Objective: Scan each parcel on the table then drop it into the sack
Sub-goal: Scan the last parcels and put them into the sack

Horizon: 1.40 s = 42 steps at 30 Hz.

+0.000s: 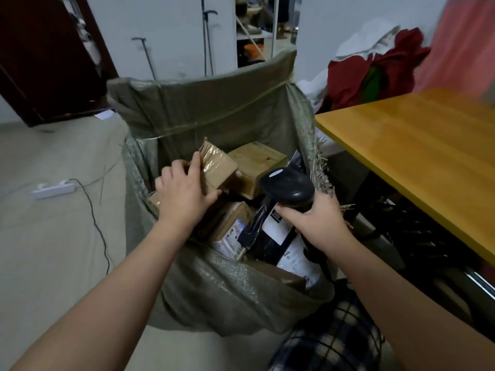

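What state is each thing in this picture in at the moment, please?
Sack, open at the top, with parcels inside.
Cardboard box, taped shut, tilted, held in the sack's mouth.
Left hand, grips the cardboard box.
Scanner, held above the sack.
Right hand, grips the scanner's handle.
Black mailer, lying in the sack, label showing.

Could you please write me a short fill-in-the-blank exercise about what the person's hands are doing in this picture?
1. The left hand holds a taped cardboard parcel over the open green woven ____.
2. The right hand has its grip round a black handheld barcode ____.
3. The wooden table stands on the person's ____ side.

Missing words: sack; scanner; right.
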Tool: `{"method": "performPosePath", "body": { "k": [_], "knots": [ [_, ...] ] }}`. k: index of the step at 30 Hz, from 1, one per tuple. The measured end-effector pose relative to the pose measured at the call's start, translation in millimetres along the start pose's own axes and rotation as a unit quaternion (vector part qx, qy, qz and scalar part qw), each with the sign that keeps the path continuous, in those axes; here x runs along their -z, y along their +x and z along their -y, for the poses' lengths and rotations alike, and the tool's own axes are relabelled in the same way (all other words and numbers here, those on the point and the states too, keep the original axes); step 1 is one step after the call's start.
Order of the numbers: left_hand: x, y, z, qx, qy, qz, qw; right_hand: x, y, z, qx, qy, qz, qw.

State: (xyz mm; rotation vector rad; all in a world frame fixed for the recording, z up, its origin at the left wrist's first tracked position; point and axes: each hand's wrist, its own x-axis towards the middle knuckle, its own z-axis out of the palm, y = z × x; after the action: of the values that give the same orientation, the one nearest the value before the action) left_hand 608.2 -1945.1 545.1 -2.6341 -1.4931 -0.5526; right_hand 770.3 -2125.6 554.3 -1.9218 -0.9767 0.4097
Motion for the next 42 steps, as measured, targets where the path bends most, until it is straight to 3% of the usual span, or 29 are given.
{"method": "performPosePath", "body": {
  "k": [6, 14, 16, 18, 21, 26, 33, 42],
  "knots": [
    [-25.6, 32.6, 1.4, -0.019, 0.065, 0.107, 0.992, 2.1, 3.3, -8.5, -0.024, 0.004, -0.004, 1.000],
    [-33.0, 52.0, -7.6, 0.002, 0.097, 0.170, 0.981, 12.8, -5.3, -17.5, -0.042, 0.013, -0.019, 0.999],
    [-25.4, 48.9, -12.3, 0.012, 0.093, 0.171, 0.981, 21.6, -9.9, -18.1, -0.040, 0.013, -0.029, 0.999],
    [-14.0, 38.9, -29.5, -0.028, 0.070, 0.118, 0.990, 33.5, -14.6, -18.2, -0.035, 0.022, -0.046, 0.998],
    [3.2, 18.8, -78.5, -0.122, -0.005, 0.050, 0.991, 58.1, -24.0, -20.5, -0.035, 0.030, -0.082, 0.996],
    [24.6, -10.5, -183.7, -0.269, -0.111, 0.047, 0.956, 122.9, -57.9, -38.8, -0.062, 0.025, -0.168, 0.983],
    [34.9, -65.7, -329.6, -0.413, -0.228, 0.094, 0.876, 238.1, -136.9, -83.0, -0.176, 0.067, -0.335, 0.923],
    [8.4, -96.6, -483.8, -0.512, -0.232, 0.177, 0.808, 330.1, -186.3, -117.2, -0.226, 0.141, -0.466, 0.843]
  ]
}}
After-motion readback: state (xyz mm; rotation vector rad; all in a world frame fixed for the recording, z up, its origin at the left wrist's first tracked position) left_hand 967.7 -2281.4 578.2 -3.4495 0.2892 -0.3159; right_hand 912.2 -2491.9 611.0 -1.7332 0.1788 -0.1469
